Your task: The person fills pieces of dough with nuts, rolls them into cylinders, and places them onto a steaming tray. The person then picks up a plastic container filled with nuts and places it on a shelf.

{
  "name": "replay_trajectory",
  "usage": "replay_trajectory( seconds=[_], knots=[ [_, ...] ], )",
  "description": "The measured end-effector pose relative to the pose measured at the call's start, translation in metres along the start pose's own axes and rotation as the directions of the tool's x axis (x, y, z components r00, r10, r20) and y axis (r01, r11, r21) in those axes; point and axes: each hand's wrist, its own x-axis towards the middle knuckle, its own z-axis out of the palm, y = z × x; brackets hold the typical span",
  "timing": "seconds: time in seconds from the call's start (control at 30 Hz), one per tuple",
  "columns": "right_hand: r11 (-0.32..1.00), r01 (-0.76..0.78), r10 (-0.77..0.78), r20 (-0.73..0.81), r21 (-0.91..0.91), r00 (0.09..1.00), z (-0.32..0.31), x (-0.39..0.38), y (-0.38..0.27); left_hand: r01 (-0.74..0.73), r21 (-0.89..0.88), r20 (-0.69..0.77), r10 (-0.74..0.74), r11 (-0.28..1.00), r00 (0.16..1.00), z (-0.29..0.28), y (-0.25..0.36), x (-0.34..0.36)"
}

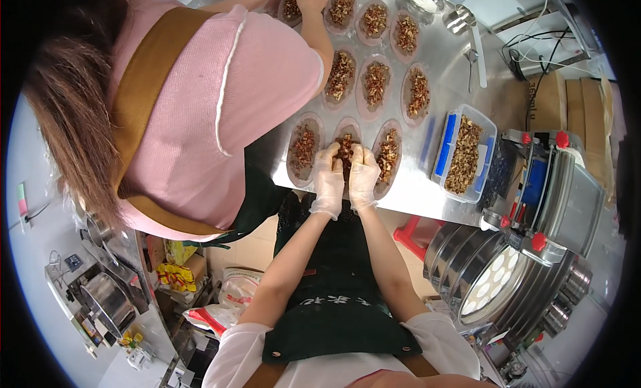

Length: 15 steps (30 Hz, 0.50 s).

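Both my hands wear translucent gloves and work at the middle oval of pale dough (347, 129) in the front row on the steel table, topped with chopped brown filling. My left hand (328, 178) has its fingers curled together on the left side of that oval, and my right hand (363, 176) holds the right side, fingers together. The fingertips sit at the filling and partly hide it. Similar topped ovals lie at the left (302, 151) and right (389, 154) of my hands, with several more behind them.
A co-worker (220, 101) in pink reaches over the ovals at upper left. At right stand a tub of chopped filling (464, 154), a machine with red knobs (561, 201) and round steel trays (461, 268). A bowl (424, 1) and spatula (479, 54) lie behind. A red stool (410, 238) is below.
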Motion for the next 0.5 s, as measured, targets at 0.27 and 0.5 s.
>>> replay_trajectory(
  seconds=[0.27, 0.5],
  knots=[
    [0.999, 0.012, -0.012, -0.010, 0.040, 1.000, 0.006, 0.015, -0.006, 0.077, -0.050, 0.051, -0.074, 0.996, 0.996, 0.004, 0.005, 0.027],
    [0.996, -0.003, 0.001, 0.016, 0.090, 1.000, 0.008, 0.031, 0.002, 0.071, -0.084, 0.080, -0.064, 0.994, 0.995, 0.007, 0.009, 0.040]
  ],
)
